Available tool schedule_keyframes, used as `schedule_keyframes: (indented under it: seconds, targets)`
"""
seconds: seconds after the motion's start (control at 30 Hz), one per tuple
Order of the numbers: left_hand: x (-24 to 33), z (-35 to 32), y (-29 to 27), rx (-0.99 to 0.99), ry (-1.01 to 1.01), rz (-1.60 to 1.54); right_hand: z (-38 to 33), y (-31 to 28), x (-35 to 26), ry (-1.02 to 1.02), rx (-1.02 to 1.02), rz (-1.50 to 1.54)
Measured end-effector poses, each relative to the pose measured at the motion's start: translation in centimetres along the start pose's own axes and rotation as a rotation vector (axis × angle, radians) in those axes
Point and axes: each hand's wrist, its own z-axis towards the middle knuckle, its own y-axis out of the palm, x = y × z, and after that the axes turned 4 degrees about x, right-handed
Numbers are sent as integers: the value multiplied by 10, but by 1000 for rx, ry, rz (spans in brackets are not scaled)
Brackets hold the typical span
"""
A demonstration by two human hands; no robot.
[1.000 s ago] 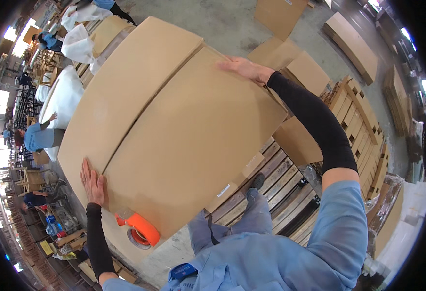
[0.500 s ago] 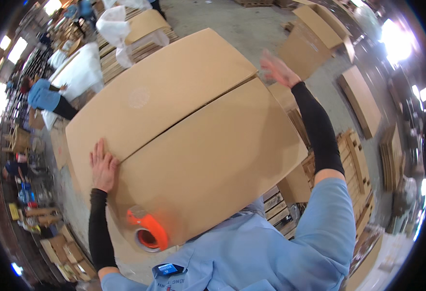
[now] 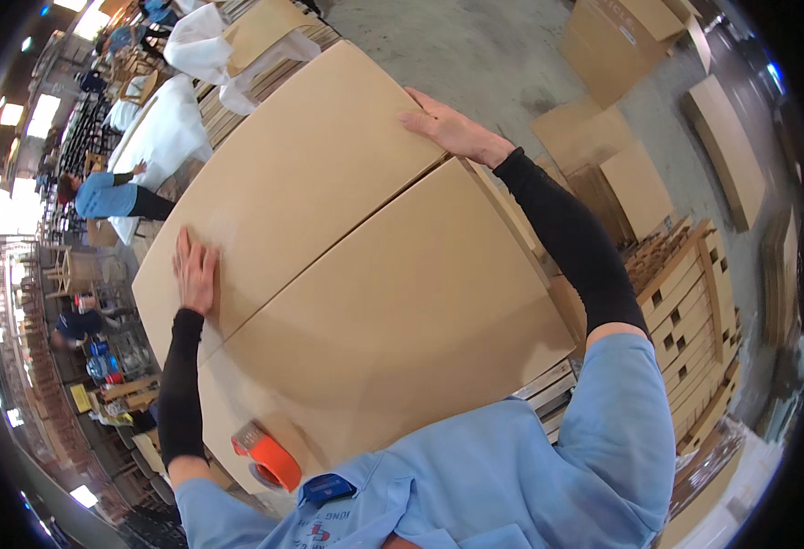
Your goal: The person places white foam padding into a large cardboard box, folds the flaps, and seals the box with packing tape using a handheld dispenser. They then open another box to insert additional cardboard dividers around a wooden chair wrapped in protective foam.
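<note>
A large brown cardboard box (image 3: 393, 293) fills the middle, its two top flaps folded down with a narrow gap between them. My left hand (image 3: 197, 272) lies flat on the far flap near its left end, fingers spread. At the upper right, my right hand (image 3: 454, 130) rests on the far flap's right edge beside the gap, its fingers stretched out. An orange tape dispenser (image 3: 272, 457) sits on the near flap at the lower left, close to my shirt. Neither hand touches it.
Wooden slatted pallets or frames (image 3: 695, 339) stand on the right. Flat cardboard boxes (image 3: 727, 151) and an open carton (image 3: 617, 41) are farther off. A co-worker in a blue shirt (image 3: 107, 195) stands at the left beside a white-wrapped item (image 3: 166, 123).
My right hand has come down from the air beyond the right edge onto the far flap. My left hand stays pressed on the box. The view has shifted and turned slightly.
</note>
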Motion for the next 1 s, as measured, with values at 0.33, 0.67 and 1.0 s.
schedule_keyframes:
  seconds: [0.33,0.67,1.0]
  targets:
    - [100,187,36,-15,-73,-53,28,-28,-39,-134,-57,-554]
    - [74,186,46,63,-45,-87,201,36,-54,-88,101,-969]
    - [74,200,36,-33,-95,-152,185,60,-63,-22,236,-867]
